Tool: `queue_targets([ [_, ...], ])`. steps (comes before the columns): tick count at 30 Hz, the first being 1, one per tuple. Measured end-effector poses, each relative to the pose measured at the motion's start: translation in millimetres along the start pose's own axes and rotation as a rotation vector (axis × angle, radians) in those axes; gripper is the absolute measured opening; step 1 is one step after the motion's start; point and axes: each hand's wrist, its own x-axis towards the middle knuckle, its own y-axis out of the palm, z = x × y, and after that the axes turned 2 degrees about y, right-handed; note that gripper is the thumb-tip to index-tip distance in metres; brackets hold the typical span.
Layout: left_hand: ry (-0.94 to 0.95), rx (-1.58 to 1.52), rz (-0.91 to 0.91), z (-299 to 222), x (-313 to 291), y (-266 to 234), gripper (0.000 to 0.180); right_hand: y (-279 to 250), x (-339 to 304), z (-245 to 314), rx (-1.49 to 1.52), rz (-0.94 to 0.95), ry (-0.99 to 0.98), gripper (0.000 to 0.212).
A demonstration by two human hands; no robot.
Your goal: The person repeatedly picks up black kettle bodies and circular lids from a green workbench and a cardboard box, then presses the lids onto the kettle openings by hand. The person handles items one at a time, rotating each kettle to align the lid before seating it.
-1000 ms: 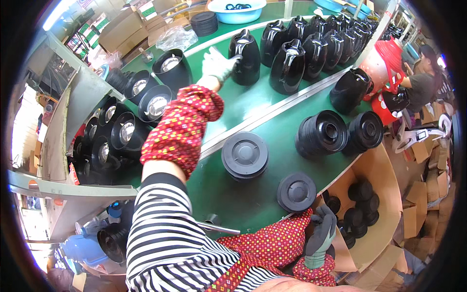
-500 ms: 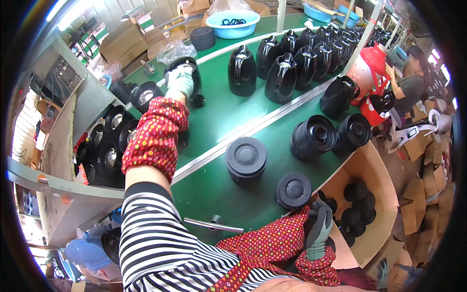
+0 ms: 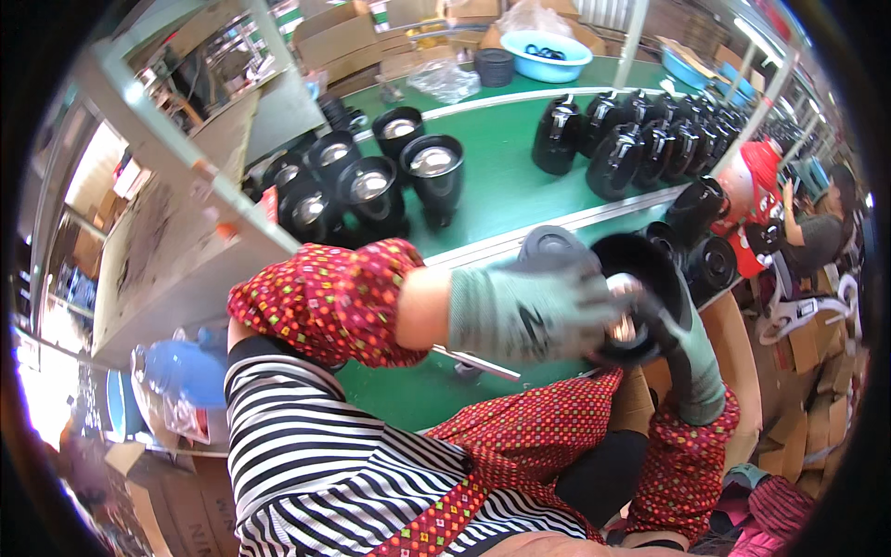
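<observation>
In front of me, above the near strip of the green table, is a black jug body (image 3: 640,258) tilted with its open end toward me. A silvery inner part shows inside. My right hand (image 3: 694,362), gloved in grey-green, grips it from the right. My left hand (image 3: 529,311), in a matching glove, reaches across from the left to the opening; its fingers are smeared by motion, so their grip is unclear. Partly hidden behind the left glove stands a stack of dark grey round discs (image 3: 555,241). Several similar black jug bodies (image 3: 371,190) stand at the left, silvery parts facing up.
Rows of glossy black jugs (image 3: 614,160) stand across the white rail (image 3: 501,243). Dark ringed pieces (image 3: 713,265) are at the right, beside a cardboard box (image 3: 733,348). A blue basin (image 3: 546,60) stands at the back. Another person (image 3: 821,227) is at the far right.
My left hand has come from the far left to the right and nearer me, with the black jug body. My right hand has risen from beside the box and taken hold of it.
</observation>
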Motion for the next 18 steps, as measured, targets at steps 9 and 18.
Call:
queue_targets([
  [9,-0.628,-0.877,-0.609,-87.6,-56.1,45.1,0.072,-24.6,-188.7,-115.3,-0.122,-0.26,0.235,0.079],
  [18,-0.804,-1.931,-0.625,-172.3,-51.1,134.7,0.122,39.8,-206.3,-112.4,0.661,-0.058,0.371,0.078],
])
